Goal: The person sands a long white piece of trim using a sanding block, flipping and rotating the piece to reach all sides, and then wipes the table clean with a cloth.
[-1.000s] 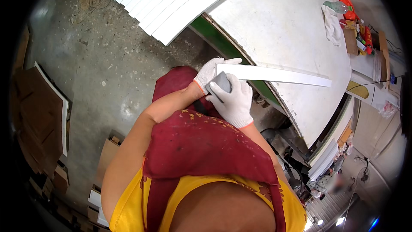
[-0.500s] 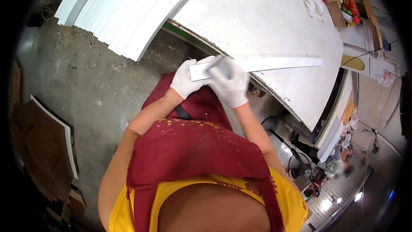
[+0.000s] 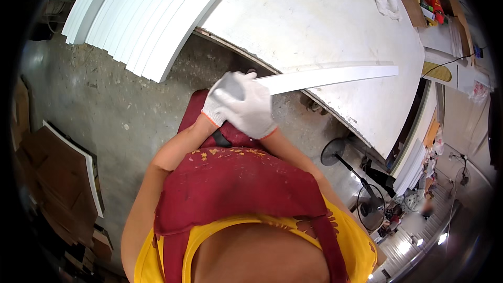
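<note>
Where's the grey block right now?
Head view, just left of centre: the grey block is in the grip of the right hand, overlapping the left hand, left of the white strip's visible stretch.

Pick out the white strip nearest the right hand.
The lone strip extending over the table, its near end hidden behind the right hand; the other strips lie together, upper left.

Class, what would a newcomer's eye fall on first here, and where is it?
Probably the maroon apron over a yellow shirt, lower middle. Above it, the gloved right hand grips a grey block, partly covering the left hand, at the near end of a white strip reaching over the white tabletop. At upper left, white slats lie side by side.
</note>
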The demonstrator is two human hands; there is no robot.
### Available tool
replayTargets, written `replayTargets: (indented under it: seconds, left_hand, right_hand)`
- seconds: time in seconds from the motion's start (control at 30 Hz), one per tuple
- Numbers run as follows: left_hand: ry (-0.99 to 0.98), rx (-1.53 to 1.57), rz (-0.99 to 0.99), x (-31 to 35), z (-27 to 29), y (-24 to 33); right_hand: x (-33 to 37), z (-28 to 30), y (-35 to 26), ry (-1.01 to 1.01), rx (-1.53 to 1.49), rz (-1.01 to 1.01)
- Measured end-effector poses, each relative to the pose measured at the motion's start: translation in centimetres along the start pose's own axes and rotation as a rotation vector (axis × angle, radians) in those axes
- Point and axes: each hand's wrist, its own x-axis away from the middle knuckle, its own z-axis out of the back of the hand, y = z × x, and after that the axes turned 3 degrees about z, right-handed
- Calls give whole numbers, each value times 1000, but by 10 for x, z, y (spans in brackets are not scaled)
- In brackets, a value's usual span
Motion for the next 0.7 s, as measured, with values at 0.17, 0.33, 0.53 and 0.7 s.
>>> replayTargets:
  seconds: [0.17, 0.33, 0.53, 0.7]
  left_hand:
    - [-84, 788, 189, 4, -11, 5]
    - [-49, 764, 162, 3, -15, 6]
    - [-198, 847, 173, 6, -3, 6]
    - [-111, 889, 237, 10, -15, 7]
  right_hand:
    - [38, 49, 168, 263, 44, -443]
    - [38, 39, 157, 256, 3, -366]
    - [2, 19, 23, -78, -116, 19]
    - [51, 57, 104, 102, 269, -246]
